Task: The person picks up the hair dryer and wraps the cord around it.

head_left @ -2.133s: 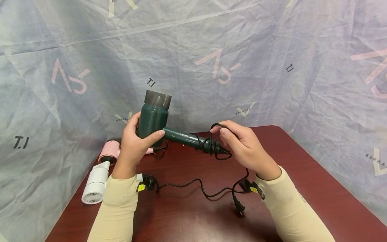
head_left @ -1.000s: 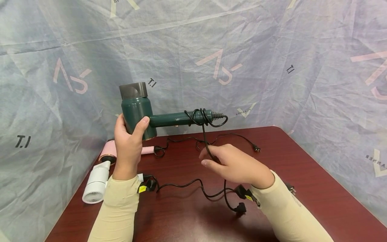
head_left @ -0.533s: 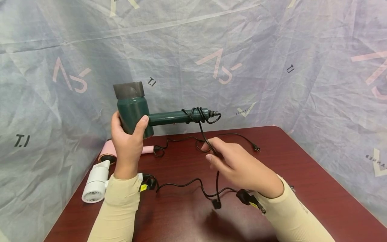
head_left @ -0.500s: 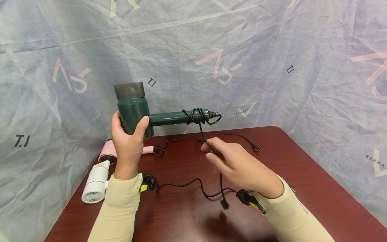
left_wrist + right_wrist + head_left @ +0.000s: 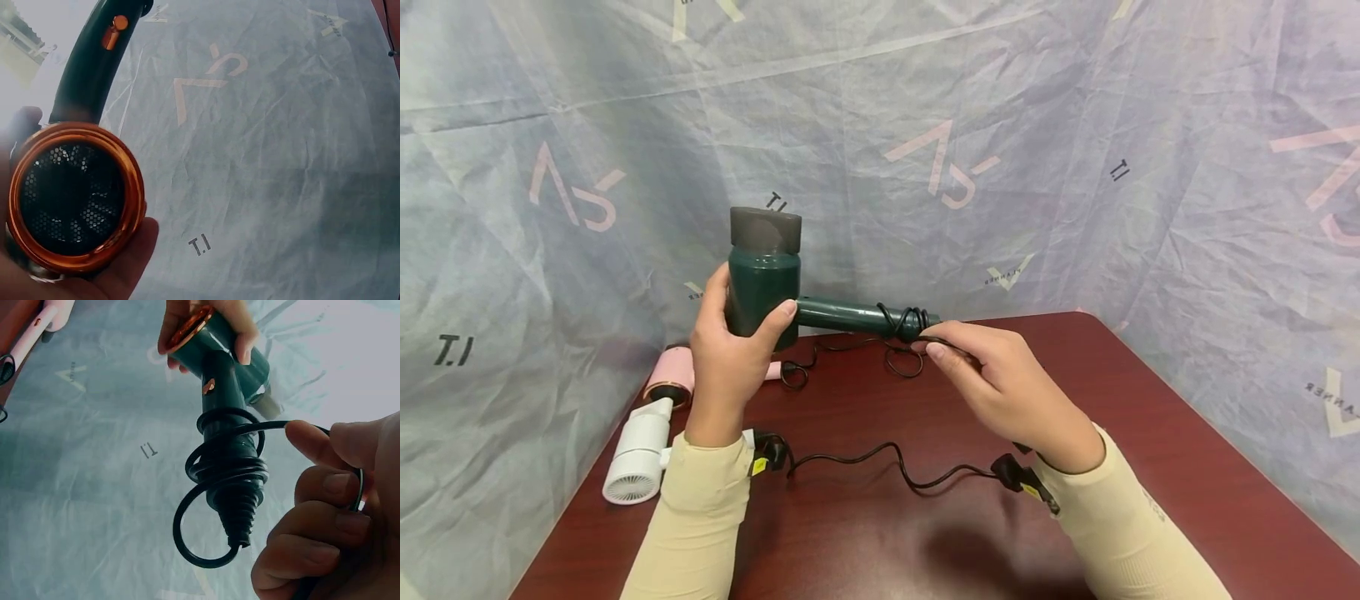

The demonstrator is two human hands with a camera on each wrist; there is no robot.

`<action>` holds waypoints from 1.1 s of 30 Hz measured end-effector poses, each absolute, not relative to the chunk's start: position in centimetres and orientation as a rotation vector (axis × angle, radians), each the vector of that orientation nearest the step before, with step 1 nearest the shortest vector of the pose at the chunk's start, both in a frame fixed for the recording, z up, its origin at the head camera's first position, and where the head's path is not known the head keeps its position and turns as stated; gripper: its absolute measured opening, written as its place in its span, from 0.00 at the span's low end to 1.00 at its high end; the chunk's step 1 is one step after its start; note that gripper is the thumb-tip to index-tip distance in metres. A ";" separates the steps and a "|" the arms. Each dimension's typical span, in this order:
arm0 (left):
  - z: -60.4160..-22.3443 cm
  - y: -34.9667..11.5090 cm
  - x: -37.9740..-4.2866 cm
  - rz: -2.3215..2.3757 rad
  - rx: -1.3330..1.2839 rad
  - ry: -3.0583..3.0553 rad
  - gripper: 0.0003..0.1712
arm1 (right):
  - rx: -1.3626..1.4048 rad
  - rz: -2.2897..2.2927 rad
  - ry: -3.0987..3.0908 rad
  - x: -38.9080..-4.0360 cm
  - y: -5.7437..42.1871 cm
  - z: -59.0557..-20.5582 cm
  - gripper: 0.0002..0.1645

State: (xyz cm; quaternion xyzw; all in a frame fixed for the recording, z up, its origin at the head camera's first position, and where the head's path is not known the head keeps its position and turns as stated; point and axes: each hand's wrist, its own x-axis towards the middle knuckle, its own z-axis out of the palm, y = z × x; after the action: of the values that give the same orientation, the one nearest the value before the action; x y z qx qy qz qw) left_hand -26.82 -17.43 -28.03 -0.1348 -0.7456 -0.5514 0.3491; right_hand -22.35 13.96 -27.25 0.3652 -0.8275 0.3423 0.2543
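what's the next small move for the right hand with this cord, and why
Probably carry the black cord one more turn around the handle of the green hair dryer: several loose turns already circle the handle near its cord end, the cord runs from them into the right hand's pinch, and the left hand grips the dryer's body.

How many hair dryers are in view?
3: the green dryer, held up in the left hand; the pink dryer, on the table, at left; the white dryer, just in front of it. The left arm partly hides the last two.
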 end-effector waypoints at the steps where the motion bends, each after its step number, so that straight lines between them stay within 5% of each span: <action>1: -28.3 -17.5 -27.0 -1.400 -0.328 -1.970 0.39 | 0.982 0.927 -2.235 -22.5 14.0 -27.3 0.12; 10: -28.7 -17.9 -27.5 -1.378 -0.266 -2.191 0.38 | 0.946 0.914 -2.122 -23.7 14.7 -27.7 0.05; 18: -28.6 -18.2 -27.3 -1.371 -0.413 -2.376 0.51 | 0.911 0.864 -2.071 -24.5 14.9 -28.2 0.03; 33: -28.4 -18.0 -26.9 -1.247 -0.387 -2.505 0.46 | 0.745 1.033 -2.186 -25.9 16.6 -28.1 0.02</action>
State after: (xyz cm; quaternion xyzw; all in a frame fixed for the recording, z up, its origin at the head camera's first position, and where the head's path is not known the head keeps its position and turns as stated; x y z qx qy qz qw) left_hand -26.88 -18.00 -28.42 -0.1352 -0.8757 -0.4360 0.1575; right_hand -25.85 16.61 -28.12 0.2809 -0.8239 0.3893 0.3011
